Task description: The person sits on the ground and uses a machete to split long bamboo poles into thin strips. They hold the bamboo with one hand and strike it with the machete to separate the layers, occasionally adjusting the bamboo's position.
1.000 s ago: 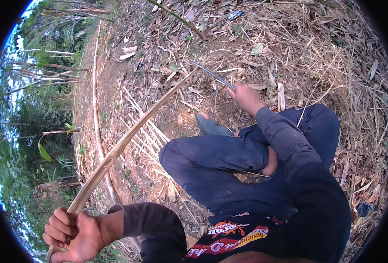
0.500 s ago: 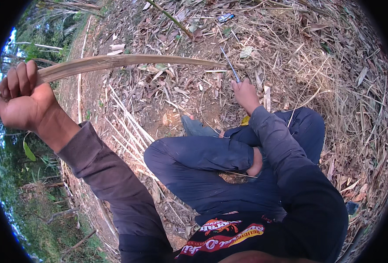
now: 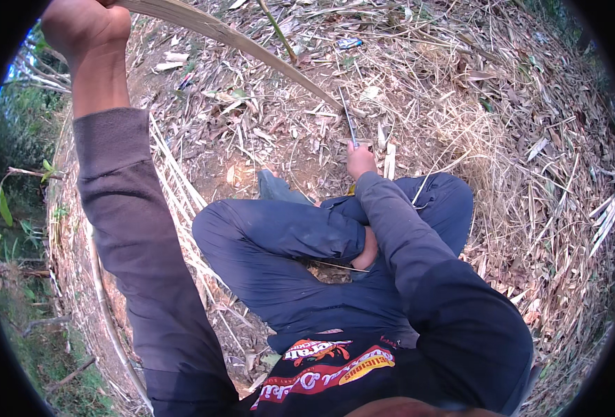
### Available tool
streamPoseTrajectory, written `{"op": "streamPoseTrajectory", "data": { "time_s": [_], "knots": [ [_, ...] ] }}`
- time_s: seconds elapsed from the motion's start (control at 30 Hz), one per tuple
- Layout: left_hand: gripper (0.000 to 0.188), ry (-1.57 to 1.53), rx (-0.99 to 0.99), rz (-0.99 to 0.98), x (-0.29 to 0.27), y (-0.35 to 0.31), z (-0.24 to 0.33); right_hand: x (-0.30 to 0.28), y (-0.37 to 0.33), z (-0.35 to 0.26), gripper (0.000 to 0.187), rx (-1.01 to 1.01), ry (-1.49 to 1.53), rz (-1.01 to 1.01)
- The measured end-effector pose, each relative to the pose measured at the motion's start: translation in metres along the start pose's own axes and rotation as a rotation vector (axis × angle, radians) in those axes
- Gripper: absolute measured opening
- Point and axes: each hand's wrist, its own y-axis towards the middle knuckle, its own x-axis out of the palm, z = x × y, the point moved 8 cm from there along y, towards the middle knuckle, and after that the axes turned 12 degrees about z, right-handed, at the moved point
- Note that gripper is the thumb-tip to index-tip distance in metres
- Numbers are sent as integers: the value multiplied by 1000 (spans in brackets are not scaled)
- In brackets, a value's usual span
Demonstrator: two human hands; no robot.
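green stem [image 3: 278,32] near the wooden strip [image 3: 217,30]

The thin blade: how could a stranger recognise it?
Start from the dark trousers. Just above them, the right hand holds the thin blade, tip upward. It is narrow and grey, unlike the broad, tan wooden strip near its tip.

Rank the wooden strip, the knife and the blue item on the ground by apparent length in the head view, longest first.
1. wooden strip, partly cut off by the frame
2. knife
3. blue item
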Motion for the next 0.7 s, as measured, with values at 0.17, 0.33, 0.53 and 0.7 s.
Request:
{"op": "streamPoseTrajectory", "data": {
  "time_s": [0.17,0.33,0.53,0.7],
  "knots": [
    [50,31,-165,-220,10,-54,38,-23,12,23,61,15,-19,14],
    [54,-102,-154,-370,-8,-130,172,-12,-16,-31,57,-177,94,52],
    [35,10,162,-246,-66,-99,299,-137,-48,-78,52,-476,476,330],
    [31,-158,200,-233,-67,-117,328,-169,-91,-108,39,-664,506,502]
  ]
}}
